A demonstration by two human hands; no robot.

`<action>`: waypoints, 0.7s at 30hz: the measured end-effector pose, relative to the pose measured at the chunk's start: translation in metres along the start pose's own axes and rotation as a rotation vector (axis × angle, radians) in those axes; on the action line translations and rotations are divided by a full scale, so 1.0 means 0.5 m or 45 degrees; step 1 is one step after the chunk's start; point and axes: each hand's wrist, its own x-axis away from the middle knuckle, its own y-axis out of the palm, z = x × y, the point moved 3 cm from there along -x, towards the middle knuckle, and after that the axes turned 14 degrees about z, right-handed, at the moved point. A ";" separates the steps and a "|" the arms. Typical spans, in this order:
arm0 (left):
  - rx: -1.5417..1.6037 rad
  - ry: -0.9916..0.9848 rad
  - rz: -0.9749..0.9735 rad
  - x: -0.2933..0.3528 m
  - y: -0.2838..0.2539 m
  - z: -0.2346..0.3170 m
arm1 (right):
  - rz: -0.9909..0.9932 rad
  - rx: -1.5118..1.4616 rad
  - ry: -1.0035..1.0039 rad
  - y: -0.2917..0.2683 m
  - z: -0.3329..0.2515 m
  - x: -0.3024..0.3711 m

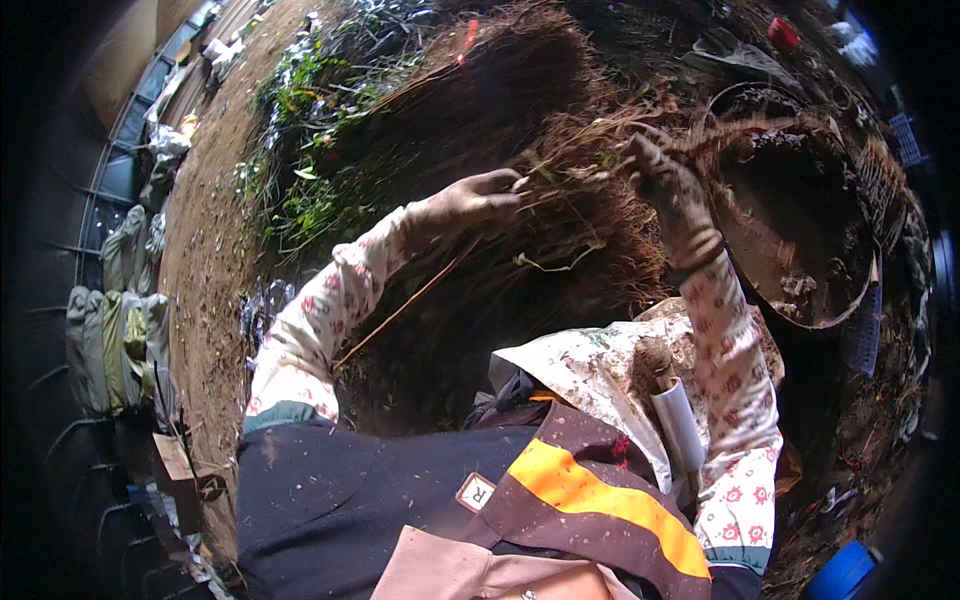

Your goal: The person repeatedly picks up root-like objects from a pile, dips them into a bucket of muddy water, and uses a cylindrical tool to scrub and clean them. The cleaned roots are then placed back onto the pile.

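Observation:
Both my hands wear soiled gloves, with flower-patterned sleeves above them. Between them stretches a loose bundle of thin brown roots and stems [575, 183], with a few green bits in it. The fingers of my left hand [470, 203] are closed on the bundle's left end. At its other end my right hand [672, 190] grips the stems, its fingertips slightly blurred. Under the bundle spreads a large heap of reddish-brown fine roots [610, 235]. A single long thin stalk [405, 305] slants below my left forearm.
A round tub [795, 235] with soil in it stands right of my right hand. Green leafy plants [310, 190] lie at left, beside a bare dirt strip [210, 200]. Filled sacks [118, 340] line the far left. A white roll [679, 425] and muddy sheet [580, 365] rest near my lap.

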 end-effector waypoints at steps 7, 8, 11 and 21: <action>-0.008 0.079 0.375 -0.049 0.001 0.039 | -0.048 0.256 -0.065 -0.022 0.022 0.050; -0.008 0.087 0.392 -0.063 -0.007 0.045 | -0.031 0.158 -0.044 -0.042 0.049 0.053; -0.096 0.374 0.335 -0.090 -0.024 0.023 | -0.089 0.295 0.273 -0.041 0.098 0.085; 0.421 0.273 0.199 -0.077 0.193 -0.045 | 0.010 0.314 -0.104 0.012 0.096 0.066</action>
